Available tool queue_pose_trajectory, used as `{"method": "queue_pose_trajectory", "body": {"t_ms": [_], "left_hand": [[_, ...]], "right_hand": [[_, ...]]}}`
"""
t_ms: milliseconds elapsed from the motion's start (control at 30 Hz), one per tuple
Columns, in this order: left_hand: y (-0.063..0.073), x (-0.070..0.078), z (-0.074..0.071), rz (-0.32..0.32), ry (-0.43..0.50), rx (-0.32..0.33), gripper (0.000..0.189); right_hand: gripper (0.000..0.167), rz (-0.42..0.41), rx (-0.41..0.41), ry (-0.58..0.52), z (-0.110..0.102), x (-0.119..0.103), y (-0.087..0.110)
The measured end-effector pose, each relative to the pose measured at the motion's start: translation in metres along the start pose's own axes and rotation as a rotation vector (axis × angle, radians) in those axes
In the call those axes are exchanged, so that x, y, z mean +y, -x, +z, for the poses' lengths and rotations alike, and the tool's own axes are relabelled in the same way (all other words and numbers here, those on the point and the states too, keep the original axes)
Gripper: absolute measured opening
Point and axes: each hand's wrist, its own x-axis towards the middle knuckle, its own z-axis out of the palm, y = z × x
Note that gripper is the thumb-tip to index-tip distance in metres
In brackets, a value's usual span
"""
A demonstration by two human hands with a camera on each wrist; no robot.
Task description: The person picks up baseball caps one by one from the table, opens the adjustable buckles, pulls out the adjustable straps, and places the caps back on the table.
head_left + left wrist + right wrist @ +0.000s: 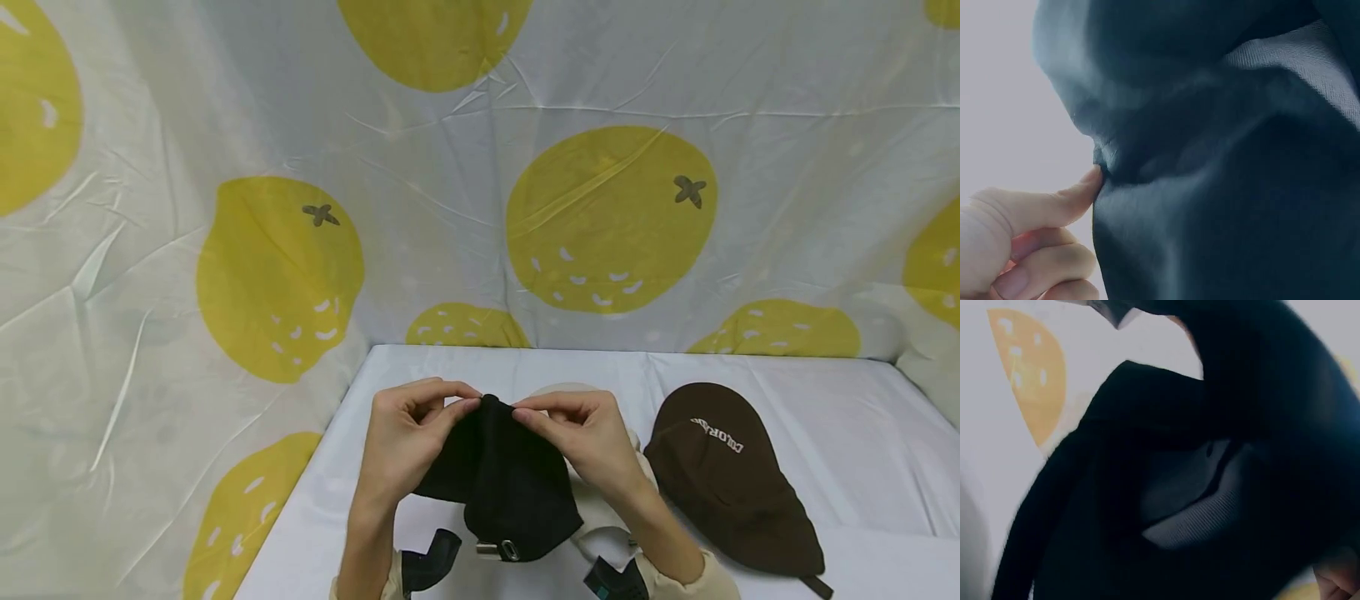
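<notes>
A black cap (521, 492) hangs between my two hands over the table, its strap end with a metal buckle (510, 550) pointing down toward me. My left hand (405, 437) pinches the cap's top edge between thumb and forefinger. A short way to the right, my right hand (588, 437) pinches the same edge. The left wrist view shows the left thumb (1063, 203) pressed on the dark fabric, with a grey woven lining in the fold. In the right wrist view the cap (1141, 400) covers most of the picture, and only a bit of skin (1338, 575) shows at lower right.
A brown cap (731, 475) with white lettering lies on the white-covered table (322, 517) at right. Behind the black cap and right hand, a cream cap (600, 512) is partly hidden. A lemon-print curtain (450, 225) hangs behind and at left.
</notes>
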Motion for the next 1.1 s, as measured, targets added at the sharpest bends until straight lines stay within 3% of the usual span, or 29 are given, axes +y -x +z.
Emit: {"method": "queue_pose_trajectory", "body": {"t_ms": [133,300,533,733,833,967,1100], "left_hand": [[0.001,0.000,-0.004,-0.041,0.036,-0.033,0.007],[0.001,-0.002,-0.009,-0.117,0.089,-0.077,0.007],[0.000,-0.007,-0.012,-0.131,0.149,-0.122,0.008],[-0.001,-0.008,-0.010,-0.147,0.163,-0.106,0.007],[-0.001,-0.006,-0.010,-0.123,0.158,-0.091,0.007],[-0.001,-0.004,-0.008,-0.093,0.159,-0.047,0.008],[0.001,-0.002,-0.006,-0.108,0.169,-0.005,0.008]], "right_hand": [[0.008,-0.045,0.057,0.023,0.004,0.001,0.001],[0.007,-0.085,0.066,0.045,0.007,0.001,0.002],[0.007,-0.117,0.061,0.062,0.008,0.001,0.003],[0.008,-0.114,0.069,0.062,0.008,0.000,0.003],[0.009,-0.123,0.075,0.059,0.009,-0.001,0.003],[0.009,-0.137,0.085,0.061,0.010,-0.002,0.002],[0.008,-0.124,0.081,0.048,0.010,0.001,0.001]]}}
